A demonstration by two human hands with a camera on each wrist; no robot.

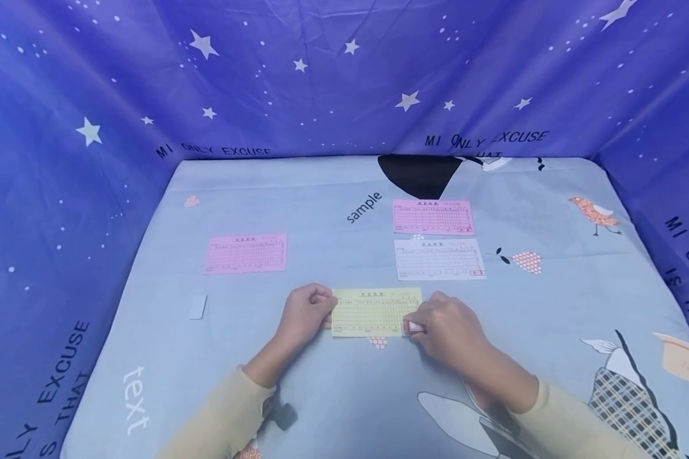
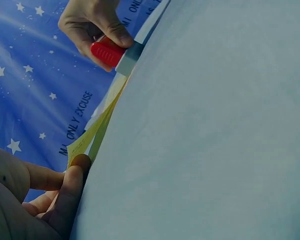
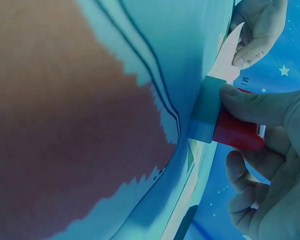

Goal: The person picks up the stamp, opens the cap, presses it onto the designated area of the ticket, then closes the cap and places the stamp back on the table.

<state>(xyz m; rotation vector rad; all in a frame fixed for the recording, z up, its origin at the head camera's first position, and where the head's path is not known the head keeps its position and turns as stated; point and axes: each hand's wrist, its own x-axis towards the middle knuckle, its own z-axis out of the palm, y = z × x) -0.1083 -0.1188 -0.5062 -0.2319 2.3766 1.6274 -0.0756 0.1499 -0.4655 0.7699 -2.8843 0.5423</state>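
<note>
A yellow receipt slip printed with a grid lies in front of me in the head view. My left hand pinches its left edge, and that end of the paper curls up in the left wrist view. My right hand grips a small stamp with a red handle and a pale block-shaped base. In the head view the stamp stands over the slip's lower right corner, largely covered by my fingers. The right wrist view shows the base down against the paper, hiding its stamping face.
A pink slip and a white slip, each with a red mark in the lower right corner, lie at the back right. Another pink slip and a small white rectangular piece lie left on the patterned cloth. Blue curtains surround the table.
</note>
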